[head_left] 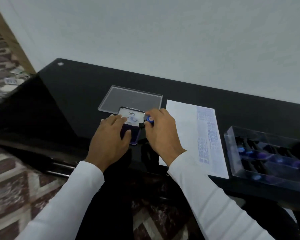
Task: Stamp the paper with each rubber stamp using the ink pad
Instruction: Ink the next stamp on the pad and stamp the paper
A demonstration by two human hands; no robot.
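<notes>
Left hand: the left hand is lying over the ink pad, the fingers mostly straight across the near and left part of it, the thumb reaching onto the dark ink surface. It is pressing on the pad, not curling round it.
Right hand: the right hand is holding a rubber stamp with curled fingers; the blue top of the handle is showing between the fingers, and the black base is sitting at the right edge of the ink pad.
Ink pad: it is lying open on the black table, its raised lid showing a white label, between the two hands.
Paper: the paper is lying just to the right of the right hand, with columns of blue stamped words along its right side.
Clear lid: a clear plastic lid is lying flat behind the ink pad.
Stamp box: a clear box with more blue-topped stamps is standing just right of the paper.
</notes>
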